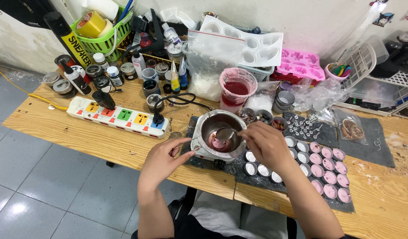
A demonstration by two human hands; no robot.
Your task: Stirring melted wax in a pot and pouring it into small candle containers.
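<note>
Spoon (225,132) in right hand (266,142) | bowl points left | over melting pot (219,132)

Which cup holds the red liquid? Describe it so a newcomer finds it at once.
Start at the metal melting pot mid-table, where the right hand holds a spoon. Just behind it stands a clear plastic cup, pink-smeared at the rim: the only tall vessel with dark red liquid inside.

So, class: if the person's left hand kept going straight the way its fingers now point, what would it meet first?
The left hand points right, toward the metal melting pot. It would most likely meet the pot's near outer wall first, just past the fingertips, though depth is hard to judge from this head view.
</note>
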